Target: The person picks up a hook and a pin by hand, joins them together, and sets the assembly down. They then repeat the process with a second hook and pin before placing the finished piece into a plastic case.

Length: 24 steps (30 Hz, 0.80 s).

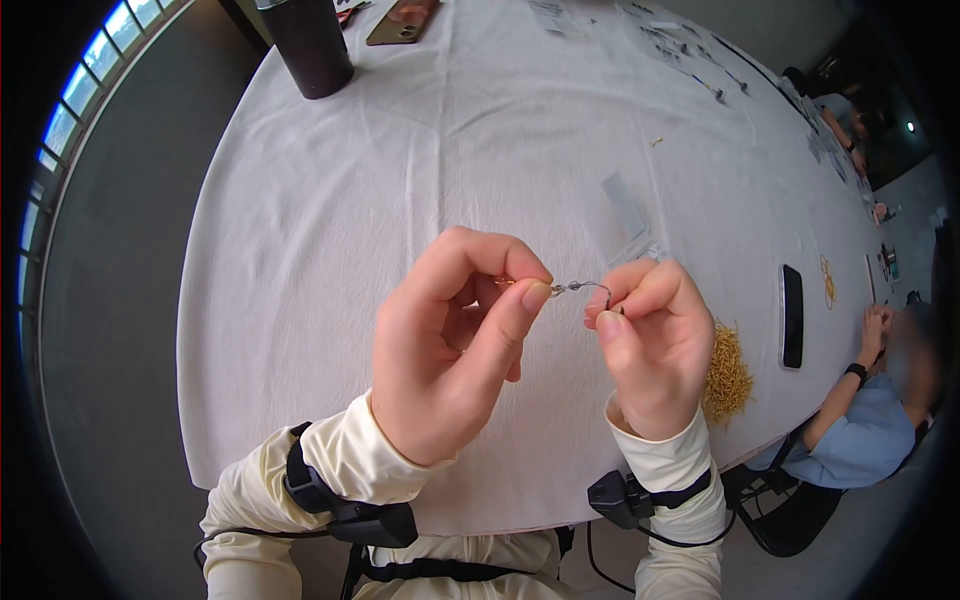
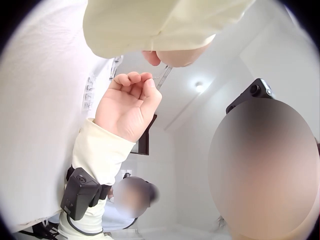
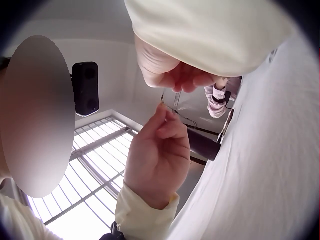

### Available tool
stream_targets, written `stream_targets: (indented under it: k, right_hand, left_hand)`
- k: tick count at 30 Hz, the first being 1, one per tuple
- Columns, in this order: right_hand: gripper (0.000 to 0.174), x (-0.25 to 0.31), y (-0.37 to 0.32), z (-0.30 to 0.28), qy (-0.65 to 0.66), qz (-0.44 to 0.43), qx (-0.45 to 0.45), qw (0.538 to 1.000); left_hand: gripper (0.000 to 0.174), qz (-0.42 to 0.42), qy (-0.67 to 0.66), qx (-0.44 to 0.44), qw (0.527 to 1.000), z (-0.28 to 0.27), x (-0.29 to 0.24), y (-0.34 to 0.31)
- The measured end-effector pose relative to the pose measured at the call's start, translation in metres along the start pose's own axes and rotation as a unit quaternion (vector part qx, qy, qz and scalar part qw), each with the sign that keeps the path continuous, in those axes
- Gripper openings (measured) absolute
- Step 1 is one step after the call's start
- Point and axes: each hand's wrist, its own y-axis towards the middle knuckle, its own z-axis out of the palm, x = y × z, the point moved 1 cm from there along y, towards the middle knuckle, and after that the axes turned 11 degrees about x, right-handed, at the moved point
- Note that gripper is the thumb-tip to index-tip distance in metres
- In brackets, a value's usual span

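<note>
Silvery wire (image 1: 574, 286) runs left to right, its right end bending nearward. The left hand (image 1: 440, 350) pinches its left end, the right hand (image 1: 660, 350) the bent end.

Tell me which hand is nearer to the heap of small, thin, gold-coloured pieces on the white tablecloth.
Right. In the head view, the right hand shows just left of the heap; the left hand is farther left.

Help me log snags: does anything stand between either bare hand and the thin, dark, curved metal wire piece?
Nothing visible: the bare left hand and bare right hand pinch the wire piece at opposite ends. The clear plastic packet lies beyond, on the white-clothed table.
</note>
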Motion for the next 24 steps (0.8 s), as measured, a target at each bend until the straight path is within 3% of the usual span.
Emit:
stream_targets:
  k: [8,24]
  right_hand:
    - [0.015,0.003,0.002,-0.004,-0.044,0.004,-0.015,0.999]
    - [0.015,0.009,0.005,-0.013,-0.133,-0.003,-0.007,0.991]
  left_hand:
    - [0.013,-0.025,-0.064,-0.022,0.997,-0.005,-0.004,0.003]
    - [0.017,-0.033,-0.032,-0.019,0.999,-0.01,-0.004,0.008]
